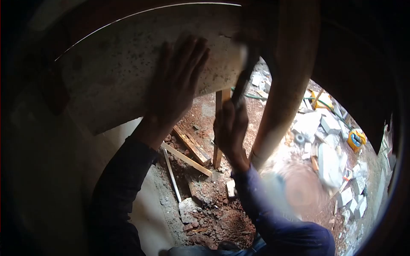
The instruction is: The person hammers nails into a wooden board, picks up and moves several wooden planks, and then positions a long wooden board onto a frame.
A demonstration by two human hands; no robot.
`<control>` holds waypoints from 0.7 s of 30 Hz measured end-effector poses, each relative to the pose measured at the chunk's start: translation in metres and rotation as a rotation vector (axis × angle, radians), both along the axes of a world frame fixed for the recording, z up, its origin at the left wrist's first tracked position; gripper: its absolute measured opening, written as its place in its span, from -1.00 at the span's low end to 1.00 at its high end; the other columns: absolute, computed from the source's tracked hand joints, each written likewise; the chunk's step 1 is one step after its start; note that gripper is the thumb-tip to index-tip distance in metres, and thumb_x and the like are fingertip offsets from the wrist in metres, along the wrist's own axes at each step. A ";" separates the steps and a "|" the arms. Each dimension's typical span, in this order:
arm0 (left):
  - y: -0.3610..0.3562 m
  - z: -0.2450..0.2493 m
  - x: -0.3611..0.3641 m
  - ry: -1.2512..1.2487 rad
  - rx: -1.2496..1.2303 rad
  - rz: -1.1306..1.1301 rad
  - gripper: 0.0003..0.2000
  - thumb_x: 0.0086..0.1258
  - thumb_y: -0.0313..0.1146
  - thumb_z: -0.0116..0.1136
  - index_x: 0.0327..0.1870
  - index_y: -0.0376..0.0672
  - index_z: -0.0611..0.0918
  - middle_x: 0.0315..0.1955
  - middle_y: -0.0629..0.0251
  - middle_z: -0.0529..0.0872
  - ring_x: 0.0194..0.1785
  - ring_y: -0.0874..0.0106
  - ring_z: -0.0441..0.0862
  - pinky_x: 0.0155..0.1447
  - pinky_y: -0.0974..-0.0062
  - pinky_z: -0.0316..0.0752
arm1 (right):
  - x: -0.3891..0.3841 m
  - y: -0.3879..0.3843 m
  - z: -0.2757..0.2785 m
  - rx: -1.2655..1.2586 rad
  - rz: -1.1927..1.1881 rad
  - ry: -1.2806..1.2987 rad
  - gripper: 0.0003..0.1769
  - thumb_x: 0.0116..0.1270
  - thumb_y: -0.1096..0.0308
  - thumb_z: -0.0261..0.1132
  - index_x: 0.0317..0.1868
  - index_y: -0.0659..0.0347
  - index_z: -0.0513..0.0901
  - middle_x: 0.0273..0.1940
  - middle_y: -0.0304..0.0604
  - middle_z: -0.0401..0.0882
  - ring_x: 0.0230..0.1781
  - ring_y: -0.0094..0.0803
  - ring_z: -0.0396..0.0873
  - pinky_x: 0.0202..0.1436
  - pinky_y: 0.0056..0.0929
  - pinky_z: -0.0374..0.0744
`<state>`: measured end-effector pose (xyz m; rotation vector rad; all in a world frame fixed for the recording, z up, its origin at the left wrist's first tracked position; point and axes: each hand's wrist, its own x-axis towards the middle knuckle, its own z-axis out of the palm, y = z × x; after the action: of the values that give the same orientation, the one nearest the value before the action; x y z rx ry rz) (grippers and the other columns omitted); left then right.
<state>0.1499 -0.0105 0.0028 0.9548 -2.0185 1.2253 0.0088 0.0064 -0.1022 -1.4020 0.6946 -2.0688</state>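
Observation:
My left hand lies flat against a rough grey board, its fingers stretched up and slightly apart. To its right, my right hand is wrapped round the dark handle of a hammer. The hammer's head is blurred, close to the board's right end, and I cannot tell whether it touches the board. An upright wooden post stands below the board, partly behind my right hand.
A thick pale pole slants down at the right. Below lie wooden planks, a shovel and reddish rubble. Broken white blocks and yellow bags cover the ground at the right.

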 end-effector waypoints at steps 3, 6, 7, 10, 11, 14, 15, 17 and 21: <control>0.000 0.001 0.001 -0.062 -0.020 0.089 -0.35 0.27 -0.42 0.05 0.46 -0.14 0.27 0.53 0.21 0.10 0.60 0.21 -0.06 0.58 -0.13 -0.14 | -0.002 -0.003 -0.008 -0.551 0.051 -0.061 -0.81 0.53 0.25 0.03 -0.21 0.17 0.32 -0.62 -0.37 0.23 -0.73 -0.63 0.17 -0.70 -0.61 0.20; 0.001 0.001 0.000 -0.041 -0.030 0.065 -0.36 0.27 -0.41 0.04 0.46 -0.14 0.28 0.52 0.22 0.11 0.60 0.21 -0.06 0.58 -0.12 -0.15 | -0.004 -0.026 -0.010 -0.309 -0.402 0.313 -0.85 0.53 0.31 0.02 -0.14 0.21 0.38 -0.63 -0.37 0.25 -0.74 -0.64 0.17 -0.71 -0.61 0.21; 0.003 -0.001 -0.001 -0.033 -0.025 0.062 -0.36 0.27 -0.41 0.04 0.46 -0.14 0.28 0.52 0.22 0.11 0.60 0.21 -0.06 0.58 -0.12 -0.15 | 0.004 -0.022 0.000 -0.032 -0.002 0.084 -0.87 0.52 0.34 0.01 -0.12 0.23 0.39 -0.63 -0.37 0.26 -0.75 -0.65 0.18 -0.71 -0.61 0.21; 0.000 0.002 0.001 -0.034 -0.037 0.088 -0.36 0.27 -0.41 0.04 0.45 -0.15 0.29 0.53 0.23 0.11 0.60 0.20 -0.06 0.58 -0.12 -0.16 | -0.005 -0.010 -0.003 -0.202 -0.082 0.083 -0.82 0.53 0.30 0.03 -0.18 0.26 0.39 -0.63 -0.36 0.27 -0.75 -0.64 0.21 -0.71 -0.62 0.21; -0.001 -0.001 0.001 -0.049 -0.044 0.089 -0.37 0.27 -0.41 0.04 0.45 -0.15 0.29 0.52 0.23 0.11 0.60 0.20 -0.06 0.58 -0.12 -0.16 | -0.008 -0.003 -0.012 -0.267 -0.076 0.015 -0.78 0.54 0.26 0.05 -0.19 0.27 0.39 -0.62 -0.35 0.29 -0.74 -0.64 0.23 -0.71 -0.61 0.21; -0.002 0.000 0.001 -0.030 -0.040 0.049 -0.29 0.19 -0.48 0.10 0.47 -0.15 0.25 0.53 0.22 0.10 0.60 0.22 -0.06 0.58 -0.11 -0.16 | -0.006 -0.028 -0.007 -0.404 -0.392 0.255 -0.73 0.53 0.21 0.04 -0.19 0.28 0.39 -0.59 -0.28 0.35 -0.68 -0.58 0.31 -0.62 -0.53 0.30; 0.000 0.000 0.000 -0.003 -0.029 -0.002 -0.20 0.11 -0.55 0.16 0.49 -0.15 0.20 0.53 0.22 0.08 0.60 0.23 -0.06 0.58 -0.11 -0.16 | -0.002 -0.030 0.002 -0.417 -0.751 0.503 -0.71 0.52 0.20 0.00 -0.17 0.30 0.41 -0.59 -0.22 0.39 -0.62 -0.51 0.38 -0.52 -0.45 0.38; 0.000 -0.003 -0.002 -0.019 -0.034 0.024 -0.29 0.20 -0.47 0.11 0.47 -0.15 0.25 0.53 0.22 0.09 0.60 0.21 -0.06 0.58 -0.11 -0.16 | -0.002 -0.010 0.010 0.020 -0.113 0.151 -0.70 0.51 0.20 0.01 -0.15 0.32 0.43 -0.59 -0.18 0.41 -0.61 -0.50 0.39 -0.49 -0.43 0.42; -0.001 0.000 0.000 -0.064 -0.065 0.094 -0.37 0.30 -0.36 0.06 0.45 -0.14 0.29 0.53 0.22 0.09 0.60 0.18 -0.07 0.59 -0.12 -0.15 | -0.011 -0.006 -0.011 -0.452 -0.172 0.104 -0.76 0.51 0.28 0.00 -0.22 0.30 0.42 -0.58 -0.19 0.38 -0.57 -0.47 0.38 -0.44 -0.39 0.38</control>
<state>0.1504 -0.0119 0.0024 0.9999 -1.9897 1.3796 -0.0023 0.0005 -0.1127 -1.7559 0.4108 -2.4062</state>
